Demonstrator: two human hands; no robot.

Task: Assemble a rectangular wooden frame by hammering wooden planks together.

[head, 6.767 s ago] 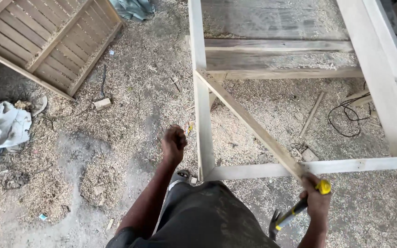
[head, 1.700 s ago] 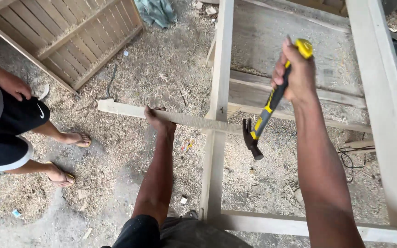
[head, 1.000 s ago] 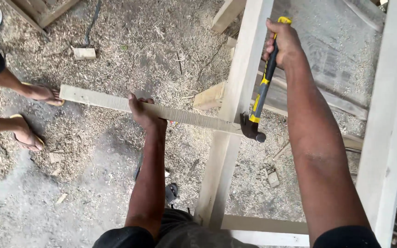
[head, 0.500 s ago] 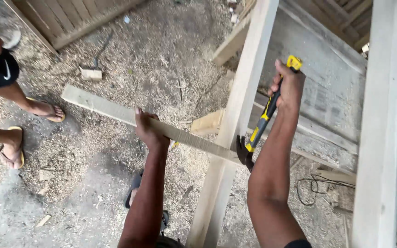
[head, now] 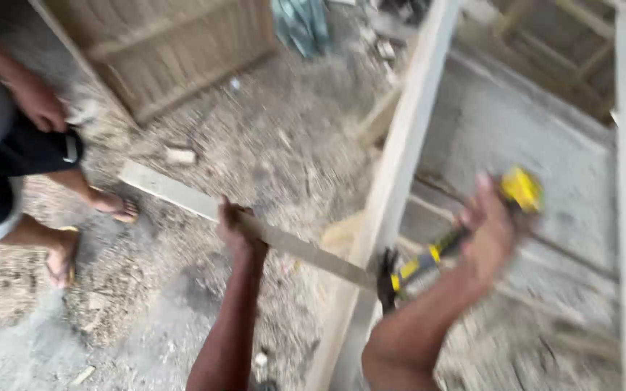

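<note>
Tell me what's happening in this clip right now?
A person is working on a pale wooden frame over a sawdust-strewn floor. The left hand grips a thin wooden slat and holds it against the frame's long beam. The right hand holds a yellow-and-black hammer, its head right at the spot where slat and beam meet. The hammer and hand are motion-blurred. Another person in sandals stands at the left, beside a slatted wooden panel.

floor [head: 182, 340]: bare ground strewn with sawdust and wood shavings | slatted wooden panel [head: 175, 51] lying at top left | small wood offcut [head: 180, 155] near it | pale timber frame [head: 393, 195] resting on the ground | bystander's sandalled feet [head: 114, 206] at left
</note>
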